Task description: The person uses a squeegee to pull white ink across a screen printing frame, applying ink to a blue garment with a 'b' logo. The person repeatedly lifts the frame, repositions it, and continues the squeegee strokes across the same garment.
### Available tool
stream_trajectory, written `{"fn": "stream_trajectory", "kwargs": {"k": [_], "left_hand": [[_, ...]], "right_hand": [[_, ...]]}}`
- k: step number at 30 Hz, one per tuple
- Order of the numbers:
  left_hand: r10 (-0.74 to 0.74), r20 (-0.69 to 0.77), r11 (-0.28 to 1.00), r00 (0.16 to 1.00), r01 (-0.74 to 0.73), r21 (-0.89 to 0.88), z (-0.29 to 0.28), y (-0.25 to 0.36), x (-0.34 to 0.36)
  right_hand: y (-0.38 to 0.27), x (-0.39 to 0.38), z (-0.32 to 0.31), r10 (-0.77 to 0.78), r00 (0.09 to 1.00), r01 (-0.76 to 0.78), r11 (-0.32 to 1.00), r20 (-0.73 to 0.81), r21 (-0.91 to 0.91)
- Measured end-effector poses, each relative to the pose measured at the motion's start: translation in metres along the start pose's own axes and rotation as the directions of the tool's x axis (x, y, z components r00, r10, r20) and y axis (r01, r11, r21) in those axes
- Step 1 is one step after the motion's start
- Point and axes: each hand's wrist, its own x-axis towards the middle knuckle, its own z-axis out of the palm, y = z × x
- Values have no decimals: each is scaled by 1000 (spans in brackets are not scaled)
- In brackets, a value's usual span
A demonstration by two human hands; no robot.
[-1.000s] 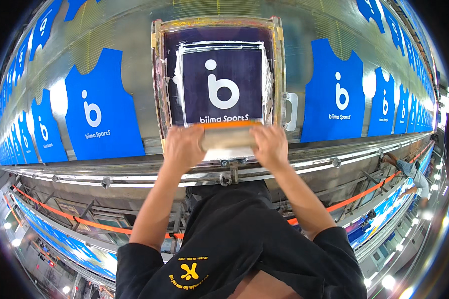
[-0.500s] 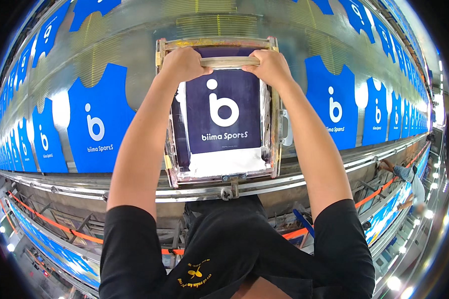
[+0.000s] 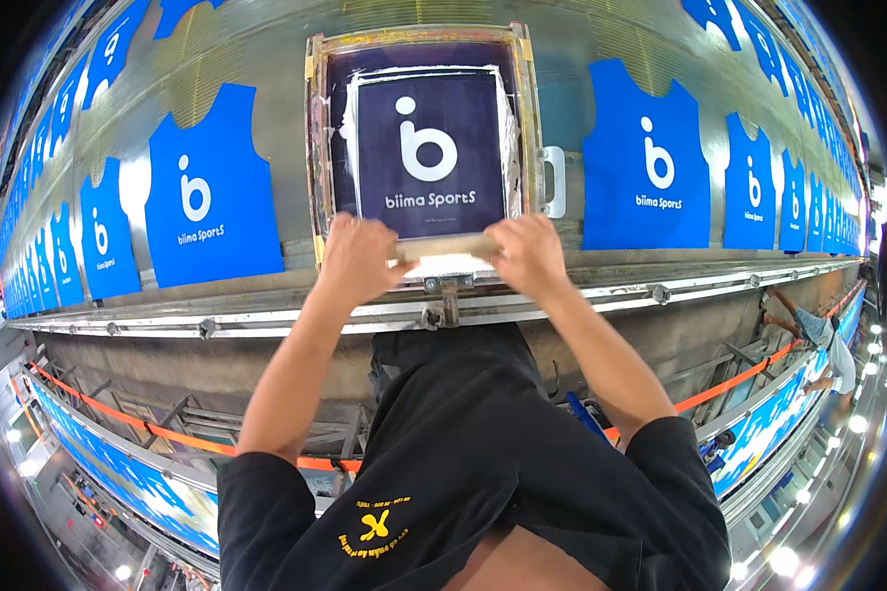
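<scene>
squeegee sits at the near end of the screen frame, gripped at both ends by left hand and right hand, so this stroke looks nearly finished.

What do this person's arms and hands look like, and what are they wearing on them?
Both forearms are bare; the left hand and right hand have no gloves, rings or watch. Short black sleeves cover the upper arms, part of a black T-shirt with a small yellow print.

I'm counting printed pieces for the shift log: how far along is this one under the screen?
Done: blue vests to the left and vests to the right show white logos. In hand: left hand and right hand grip the squeegee at the near edge of the screen frame. Left: the frame is not yet lifted.
</scene>
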Motion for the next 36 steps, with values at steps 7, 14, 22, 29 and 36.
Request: {"fn": "stream_trajectory", "kwargs": {"k": [7, 14, 22, 29, 36], "left_hand": [[-84, 170, 987, 982, 105, -119, 9, 2, 61], [-19, 428, 984, 903, 93, -151, -33, -24, 88], [69, -76, 992, 995, -77, -102, -100, -88, 187], [109, -51, 965, 993, -118, -234, -98, -120, 227], [13, -131, 918, 991, -64, -391, -53, -89, 136]], "right_hand": [[26, 55, -11, 249, 887, -238, 968, 388, -77], [41, 72, -30, 295, 840, -468, 819, 455, 332], [125, 60, -25, 780, 580, -660, 619, -235, 426], [102, 71, -14, 838, 533, -644, 313, 116, 698], [66, 82, -52, 841, 524, -587, 246, 131, 771]]}}
